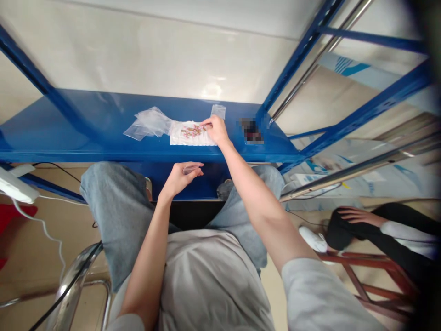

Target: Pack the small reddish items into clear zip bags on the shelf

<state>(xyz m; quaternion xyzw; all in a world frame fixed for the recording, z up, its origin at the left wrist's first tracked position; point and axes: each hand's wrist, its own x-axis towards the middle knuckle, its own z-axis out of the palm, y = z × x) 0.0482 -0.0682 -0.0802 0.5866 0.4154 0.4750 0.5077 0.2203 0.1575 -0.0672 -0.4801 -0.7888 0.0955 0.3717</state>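
Blue shelf (69,131), one sheet (189,139), right hand (216,129) touching, left hand (178,178) holding bag (191,169)

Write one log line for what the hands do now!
left hand: holds small clear bag | right hand: touching small pieces on white sheet | blue shelf: pile of clear bags

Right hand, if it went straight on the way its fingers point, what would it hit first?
Probably the small pinkish pieces on the white sheet, just ahead of the right hand; beyond them, the clear bags. Depth is unclear.
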